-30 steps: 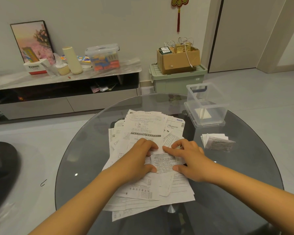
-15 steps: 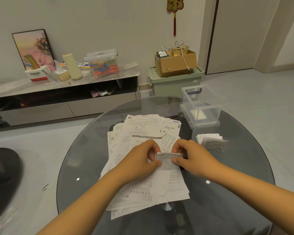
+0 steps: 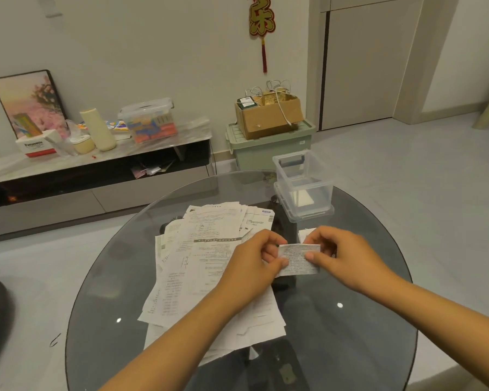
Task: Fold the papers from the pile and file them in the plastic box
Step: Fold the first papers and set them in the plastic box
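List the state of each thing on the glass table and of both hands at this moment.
folded paper slip: folded, held above the table
left hand: pinches the slip's left end
right hand: pinches its right end
paper pile: loose, unfolded, spread out
plastic box: open, lid off
glass table: bears pile and box

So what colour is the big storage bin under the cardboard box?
Pale green storage bin, in the head view.

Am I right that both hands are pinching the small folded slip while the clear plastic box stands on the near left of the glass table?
Not quite: the head view shows the clear plastic box at the far right of the glass table. The rest holds: the left hand and right hand both pinch the small folded slip.
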Motion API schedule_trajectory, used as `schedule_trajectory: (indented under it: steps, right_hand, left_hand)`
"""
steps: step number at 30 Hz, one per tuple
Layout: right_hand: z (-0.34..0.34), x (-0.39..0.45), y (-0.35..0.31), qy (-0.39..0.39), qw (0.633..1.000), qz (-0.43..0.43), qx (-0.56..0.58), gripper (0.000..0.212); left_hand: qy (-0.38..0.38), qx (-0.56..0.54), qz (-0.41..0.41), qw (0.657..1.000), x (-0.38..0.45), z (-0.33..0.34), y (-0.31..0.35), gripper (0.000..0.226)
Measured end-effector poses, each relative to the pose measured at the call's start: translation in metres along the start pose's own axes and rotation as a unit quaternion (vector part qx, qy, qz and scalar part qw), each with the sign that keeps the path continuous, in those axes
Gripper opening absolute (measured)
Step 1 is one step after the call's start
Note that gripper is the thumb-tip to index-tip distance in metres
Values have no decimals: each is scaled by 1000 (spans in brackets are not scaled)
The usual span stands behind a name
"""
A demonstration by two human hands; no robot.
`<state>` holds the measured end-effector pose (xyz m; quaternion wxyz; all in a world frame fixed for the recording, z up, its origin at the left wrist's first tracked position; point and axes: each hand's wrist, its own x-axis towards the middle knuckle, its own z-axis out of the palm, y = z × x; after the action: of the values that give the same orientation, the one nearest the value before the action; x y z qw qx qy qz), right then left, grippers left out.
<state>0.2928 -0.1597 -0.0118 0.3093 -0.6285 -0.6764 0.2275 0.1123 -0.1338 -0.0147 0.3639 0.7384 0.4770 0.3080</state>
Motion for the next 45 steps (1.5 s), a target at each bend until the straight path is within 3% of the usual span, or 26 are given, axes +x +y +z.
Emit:
schedule_trajectory:
  steps: [8, 12, 16, 21, 28, 32, 37, 41, 45]
  right_hand:
    - [-12, 15, 30, 95, 994, 22, -49, 13]
    - [-12, 28, 40, 106, 991, 37, -76, 9]
    - [-7, 41, 49, 88, 993, 60, -58, 10]
    - [-2, 46, 56, 44, 992, 67, -92, 18]
    - [-5, 48, 58, -71, 989, 49, -118, 44]
    - [-11, 46, 55, -54, 993, 40, -92, 24]
    - [-14, 38, 47, 3, 998, -10, -59, 22]
    - [-10, 36, 51, -7, 998, -25, -56, 21]
    - [-6, 34, 53, -2, 999, -13, -41, 20]
  left_hand:
    - [33, 18, 14, 999, 33, 36, 13, 21]
    - [49, 61, 14, 997, 53, 45, 16, 22]
    - [23, 113, -19, 993, 68, 50, 12, 36]
    - [-69, 185, -42, 979, 81, 51, 5, 41]
    - [-142, 225, -82, 960, 95, 48, 8, 41]
    - [-140, 217, -51, 965, 90, 49, 14, 30]
    - [-94, 164, 11, 982, 77, 47, 17, 26]
    - [-106, 161, 69, 979, 67, 52, 12, 13]
    - [-84, 166, 71, 980, 62, 59, 8, 11]
